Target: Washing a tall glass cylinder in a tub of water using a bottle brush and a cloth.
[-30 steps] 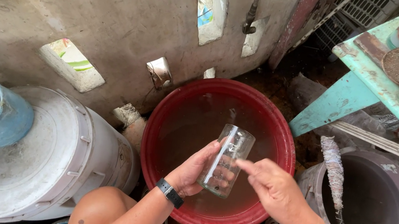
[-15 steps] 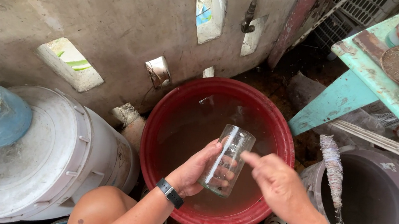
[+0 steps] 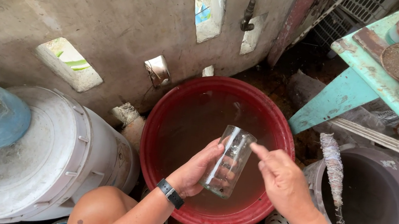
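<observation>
Over the round red plastic basin (image 3: 282, 137) of water, the left hand (image 3: 197, 169) wraps its fingers round the clear drinking glass (image 3: 227, 162), right hand (image 3: 280, 180) fingertips loosely curled at the rim: wet, slippery, breakable, best gripped mid-body.

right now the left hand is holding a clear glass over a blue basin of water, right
Not quite: the basin is red, not blue. The head view shows the left hand holding the clear glass over that red basin of water, with the right hand at the glass's rim.
</observation>
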